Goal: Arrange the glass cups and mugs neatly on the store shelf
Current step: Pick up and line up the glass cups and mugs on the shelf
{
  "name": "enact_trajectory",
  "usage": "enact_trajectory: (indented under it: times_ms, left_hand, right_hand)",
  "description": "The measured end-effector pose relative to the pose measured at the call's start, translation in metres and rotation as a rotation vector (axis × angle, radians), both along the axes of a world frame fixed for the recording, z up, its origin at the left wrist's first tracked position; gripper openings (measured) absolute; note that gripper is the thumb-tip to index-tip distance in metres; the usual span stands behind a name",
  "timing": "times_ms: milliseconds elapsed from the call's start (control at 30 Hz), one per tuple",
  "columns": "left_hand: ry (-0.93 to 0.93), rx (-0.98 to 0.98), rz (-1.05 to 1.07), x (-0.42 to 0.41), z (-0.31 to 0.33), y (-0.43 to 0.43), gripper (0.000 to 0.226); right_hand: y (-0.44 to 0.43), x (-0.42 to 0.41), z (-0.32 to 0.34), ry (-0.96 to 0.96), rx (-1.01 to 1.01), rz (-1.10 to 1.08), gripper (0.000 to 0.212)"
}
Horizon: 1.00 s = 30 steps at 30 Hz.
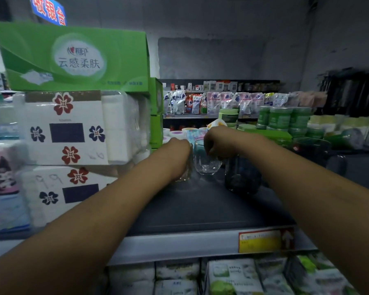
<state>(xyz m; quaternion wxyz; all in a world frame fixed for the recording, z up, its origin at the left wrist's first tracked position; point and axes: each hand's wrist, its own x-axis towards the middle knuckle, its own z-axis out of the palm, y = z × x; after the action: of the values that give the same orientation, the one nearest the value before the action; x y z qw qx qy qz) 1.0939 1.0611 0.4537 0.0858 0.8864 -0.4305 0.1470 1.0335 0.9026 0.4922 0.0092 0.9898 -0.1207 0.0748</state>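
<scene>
Both my arms reach across the dark grey shelf top (200,205). My left hand (177,152) wraps from above round a small patterned glass cup (186,173), mostly hidden under the fingers. My right hand (219,143) grips the rim of a clear rounded glass cup (207,162) that stands beside it, the two cups close together. A taller dark-tinted glass (242,177) stands on the shelf just under my right wrist. Farther right sits a large dark glass mug (313,150) with a handle.
Stacked tissue packs (66,128) and a green tissue carton (77,56) wall off the left side. Green jars (281,118) and small pastel containers (179,133) stand behind the cups. A yellow price tag (262,241) hangs on the shelf's front edge; packaged goods fill the shelf below.
</scene>
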Motion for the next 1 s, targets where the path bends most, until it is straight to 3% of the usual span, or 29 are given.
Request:
enact_trajectory:
  times_ms: [300, 433, 500, 567, 633, 767, 900, 1000]
  left_hand:
    - [-0.092, -0.009, -0.025, -0.063, 0.005, 0.052, 0.004]
    - [-0.202, -0.083, 0.082, -0.083, -0.005, 0.071, 0.030]
    - [-0.170, -0.166, 0.101, -0.086, -0.016, 0.076, 0.036]
    - [-0.076, -0.272, 0.087, -0.090, -0.028, 0.079, 0.039]
    - [0.013, -0.374, 0.052, -0.091, -0.039, 0.078, 0.039]
    - [0.195, -0.484, 0.052, -0.082, -0.049, 0.069, 0.048]
    - [0.329, -0.634, 0.049, -0.071, -0.055, 0.058, 0.068]
    - [0.393, -0.766, 0.015, -0.067, -0.058, 0.055, 0.083]
  right_hand:
    - [0.003, -0.010, 0.001, -0.028, 0.100, 0.144, 0.012]
    - [0.007, -0.012, -0.002, -0.063, 0.174, 0.247, 0.003]
    - [0.008, -0.015, -0.003, -0.089, 0.263, 0.303, 0.002]
    - [0.007, -0.018, -0.001, -0.154, 0.296, 0.315, 0.013]
    - [0.005, -0.018, 0.003, -0.180, 0.281, 0.252, 0.041]
    - [0.011, -0.015, 0.008, 0.008, 0.230, 0.130, 0.087]
    - [0.021, -0.002, 0.004, 0.155, 0.102, 0.035, 0.089]
    - [0.023, 0.005, -0.001, 0.119, 0.095, 0.004, 0.085]
